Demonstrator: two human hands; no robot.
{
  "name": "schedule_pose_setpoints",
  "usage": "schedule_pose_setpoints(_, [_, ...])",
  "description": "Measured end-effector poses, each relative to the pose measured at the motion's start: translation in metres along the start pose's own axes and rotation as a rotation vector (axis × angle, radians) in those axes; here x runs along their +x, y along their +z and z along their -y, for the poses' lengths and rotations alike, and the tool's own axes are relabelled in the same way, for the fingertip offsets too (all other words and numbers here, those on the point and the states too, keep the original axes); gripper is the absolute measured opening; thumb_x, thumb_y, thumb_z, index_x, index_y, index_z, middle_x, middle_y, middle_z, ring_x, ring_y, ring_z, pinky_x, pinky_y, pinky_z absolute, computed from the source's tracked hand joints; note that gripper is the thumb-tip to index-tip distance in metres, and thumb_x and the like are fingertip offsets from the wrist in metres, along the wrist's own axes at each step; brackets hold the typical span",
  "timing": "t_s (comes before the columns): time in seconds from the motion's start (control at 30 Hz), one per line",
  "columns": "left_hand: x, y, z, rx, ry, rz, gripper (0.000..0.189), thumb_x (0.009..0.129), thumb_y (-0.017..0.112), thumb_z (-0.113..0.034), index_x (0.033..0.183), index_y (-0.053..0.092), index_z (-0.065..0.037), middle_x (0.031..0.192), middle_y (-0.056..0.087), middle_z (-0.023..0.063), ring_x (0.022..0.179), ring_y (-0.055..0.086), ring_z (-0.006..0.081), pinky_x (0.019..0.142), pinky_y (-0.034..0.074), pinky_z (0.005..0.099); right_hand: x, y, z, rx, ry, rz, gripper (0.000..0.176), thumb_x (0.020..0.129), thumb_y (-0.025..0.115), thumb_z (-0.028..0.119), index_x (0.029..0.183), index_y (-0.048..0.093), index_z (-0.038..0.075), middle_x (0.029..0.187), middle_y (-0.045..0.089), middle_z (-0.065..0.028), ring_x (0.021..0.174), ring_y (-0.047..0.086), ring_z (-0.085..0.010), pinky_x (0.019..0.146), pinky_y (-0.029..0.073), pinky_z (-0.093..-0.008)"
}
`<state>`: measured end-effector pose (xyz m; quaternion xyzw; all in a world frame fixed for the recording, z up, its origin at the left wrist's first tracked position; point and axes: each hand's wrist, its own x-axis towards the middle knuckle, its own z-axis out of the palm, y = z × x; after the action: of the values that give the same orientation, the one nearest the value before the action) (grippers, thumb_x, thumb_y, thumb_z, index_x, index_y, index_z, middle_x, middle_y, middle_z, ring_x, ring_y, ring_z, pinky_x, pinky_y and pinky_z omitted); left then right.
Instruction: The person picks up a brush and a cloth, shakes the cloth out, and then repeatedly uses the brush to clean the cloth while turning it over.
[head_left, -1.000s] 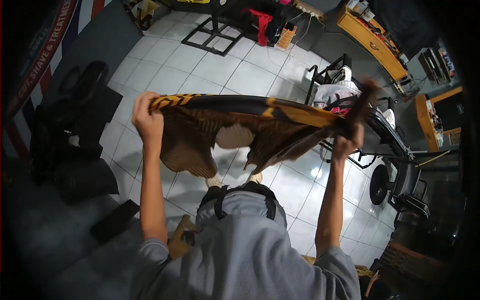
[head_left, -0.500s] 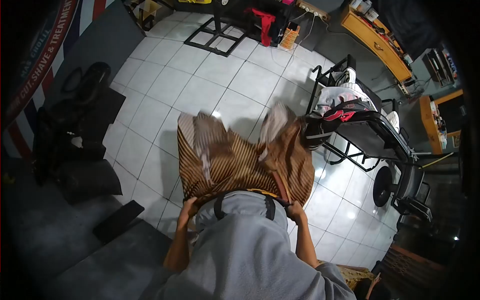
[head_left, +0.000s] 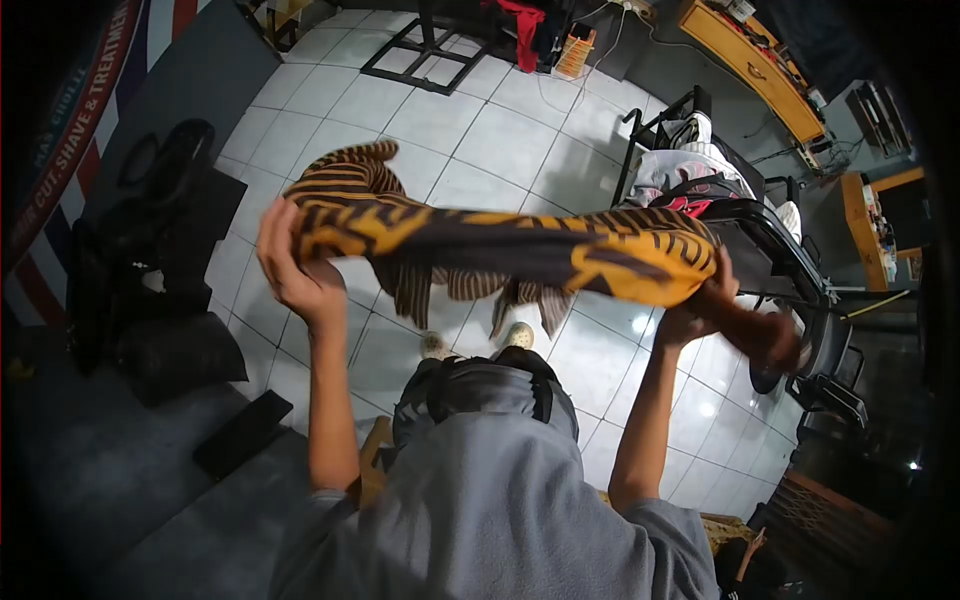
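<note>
A black and yellow-brown patterned cloth point(head_left: 500, 250) is stretched sideways in front of me at chest height, its striped lower parts hanging over the floor. My left hand point(head_left: 298, 262) is closed on the cloth's left end. At the other end, my right hand point(head_left: 702, 305) grips the cloth, and a brown bunched part trails off to its right, blurred. Below the cloth show my grey shirt and my two light shoes.
A black metal-framed chair point(head_left: 745, 235) with clothes on it stands at the right. Farther back are a black metal stand base point(head_left: 425, 55) and a wooden drawer shelf point(head_left: 755, 70). Black seats point(head_left: 160, 250) line the left side.
Both hands have risen from my waist and moved outward and forward, bringing the cloth up. It is now stretched taut between them, and my shoes have come into view.
</note>
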<state>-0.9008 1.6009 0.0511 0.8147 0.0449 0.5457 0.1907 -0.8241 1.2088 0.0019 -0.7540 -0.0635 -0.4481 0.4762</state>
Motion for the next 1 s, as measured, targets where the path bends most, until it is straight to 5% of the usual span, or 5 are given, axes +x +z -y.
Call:
schedule_pose_setpoints(0.23, [-0.325, -0.041, 0.119, -0.054, -0.337, 1.670, 0.025, 0.070, 0.051, -0.001, 0.092, 0.062, 0.003, 0.085, 0.060, 0.0248, 0.084, 0.060, 0.0369, 0.071, 0.047, 0.0392, -0.275, -0.083, -0.168, -0.513, 0.404, 1.181, 0.037, 0.071, 0.065, 0.020, 0.097, 0.061, -0.007, 0.091, 0.061, -0.0305, 0.087, 0.060, -0.0432, 0.076, 0.049, -0.0470])
schedule_pose_setpoints(0.47, [-0.333, -0.076, 0.131, 0.157, -0.742, 1.520, 0.023, 0.082, 0.048, -0.015, 0.086, 0.064, 0.001, 0.073, 0.064, 0.0124, 0.064, 0.058, 0.0222, 0.058, 0.046, 0.0355, -0.203, -0.068, -0.082, -0.510, 0.777, 1.118, 0.024, 0.070, 0.056, 0.011, 0.087, 0.065, -0.004, 0.079, 0.066, -0.0229, 0.073, 0.066, -0.0324, 0.062, 0.049, -0.0408])
schedule_pose_setpoints(0.5, [-0.342, -0.060, 0.146, -0.098, -1.469, 1.116, 0.025, 0.084, 0.049, -0.017, 0.094, 0.064, 0.000, 0.074, 0.064, 0.0103, 0.066, 0.061, 0.0186, 0.055, 0.047, 0.0327, -0.198, -0.066, -0.100, -0.507, 0.828, 1.072, 0.024, 0.070, 0.052, 0.007, 0.087, 0.065, -0.004, 0.080, 0.066, -0.0236, 0.074, 0.065, -0.0332, 0.063, 0.048, -0.0405])
schedule_pose_setpoints(0.83, [-0.025, 0.001, -0.020, -0.201, -0.326, 0.108, 0.049, 0.073, 0.041, 0.011, 0.119, 0.050, -0.001, 0.139, 0.035, 0.0207, 0.124, 0.041, 0.0344, 0.103, 0.035, 0.0406, -0.033, 0.019, 0.013, 0.238, 0.350, -0.030, 0.033, 0.081, 0.050, -0.002, 0.113, 0.056, -0.005, 0.095, 0.061, -0.0101, 0.088, 0.058, -0.0183, 0.083, 0.047, -0.0287])
schedule_pose_setpoints(1.0, [-0.124, 0.010, 0.012, -0.077, -0.126, 0.625, 0.057, 0.078, 0.056, 0.006, 0.133, 0.041, -0.002, 0.137, 0.038, 0.0220, 0.129, 0.035, 0.0361, 0.106, 0.029, 0.0432, -0.094, -0.007, -0.017, -0.289, 0.124, 0.439, 0.037, 0.074, 0.051, -0.004, 0.109, 0.061, 0.003, 0.112, 0.056, -0.0185, 0.099, 0.055, -0.0327, 0.089, 0.043, -0.0372])
